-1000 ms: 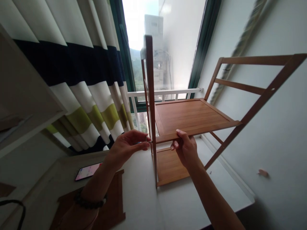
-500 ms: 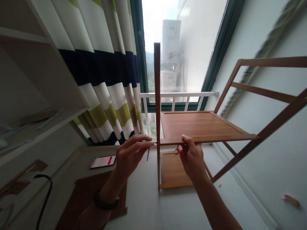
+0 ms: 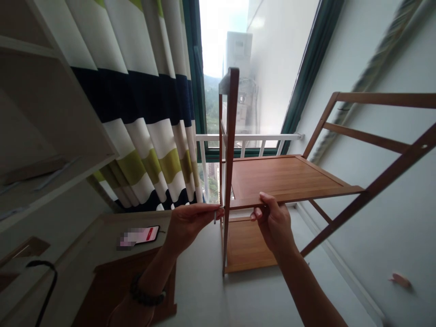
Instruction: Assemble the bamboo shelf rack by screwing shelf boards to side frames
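Note:
A brown wooden shelf rack (image 3: 229, 150) stands on a white surface in front of the window. My left hand (image 3: 189, 222) pinches a small metal hex key (image 3: 215, 215) against the rack's front left upright, at the height of the middle shelf board (image 3: 289, 177). My right hand (image 3: 272, 220) grips the front edge of that board from below, thumb on top. A lower shelf board (image 3: 245, 243) sits beneath.
A phone (image 3: 145, 235) with a lit screen lies on the white surface to the left. A loose brown wooden panel (image 3: 112, 290) lies near my left forearm. Striped curtains (image 3: 136, 113) hang at the left, a white railing (image 3: 252, 137) crosses the window, and a wall is on the right.
My left hand turned the hex key, which now hangs down close to the upright. The view shifted slightly; my right hand keeps its hold on the shelf edge.

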Demonstrator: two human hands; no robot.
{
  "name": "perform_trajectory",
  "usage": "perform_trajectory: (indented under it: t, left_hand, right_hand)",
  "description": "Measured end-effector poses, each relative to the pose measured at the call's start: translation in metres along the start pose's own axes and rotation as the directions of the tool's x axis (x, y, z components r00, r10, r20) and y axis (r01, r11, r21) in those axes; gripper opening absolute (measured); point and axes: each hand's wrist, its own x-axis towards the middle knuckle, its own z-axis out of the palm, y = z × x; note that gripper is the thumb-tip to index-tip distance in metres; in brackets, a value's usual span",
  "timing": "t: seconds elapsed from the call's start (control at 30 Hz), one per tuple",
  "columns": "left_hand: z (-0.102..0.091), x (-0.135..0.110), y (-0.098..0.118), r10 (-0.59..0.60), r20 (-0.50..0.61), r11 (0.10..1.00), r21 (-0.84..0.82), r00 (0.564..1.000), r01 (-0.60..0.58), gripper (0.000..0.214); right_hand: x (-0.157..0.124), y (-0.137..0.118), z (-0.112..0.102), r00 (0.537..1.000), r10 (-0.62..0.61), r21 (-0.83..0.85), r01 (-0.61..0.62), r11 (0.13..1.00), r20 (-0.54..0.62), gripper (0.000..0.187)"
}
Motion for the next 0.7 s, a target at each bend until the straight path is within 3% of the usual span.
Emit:
perform_trajectory:
  t: [0.27,0.43,0.5,0.63,0.7]
  left_hand:
    - [-0.005,0.002,0.005,-0.193,0.026,0.981,-0.008,0.981,0.193,0.022]
    - [-0.003,0.008,0.006,-0.313,0.120,0.925,-0.188,0.942,0.331,0.018]
    - [-0.003,0.011,0.005,-0.366,0.189,0.869,-0.280,0.911,0.408,0.016]
    - [-0.004,0.018,0.004,-0.442,0.386,0.726,-0.375,0.809,0.576,0.017]
    - [-0.006,0.021,0.006,-0.445,0.417,0.724,-0.354,0.792,0.593,0.021]
  right_hand:
    - [-0.004,0.003,0.000,0.999,0.025,0.022,-0.024,0.999,-0.044,0.023]
    - [-0.006,0.003,-0.001,0.995,0.103,0.016,-0.103,0.995,-0.004,0.015]
    - [-0.006,0.004,0.000,0.993,0.119,0.004,-0.119,0.993,0.012,0.015]
    - [-0.006,0.004,0.000,0.996,0.085,0.003,-0.085,0.996,0.003,0.016]
    - [-0.006,0.004,0.001,0.998,0.067,0.007,-0.067,0.998,-0.017,0.016]
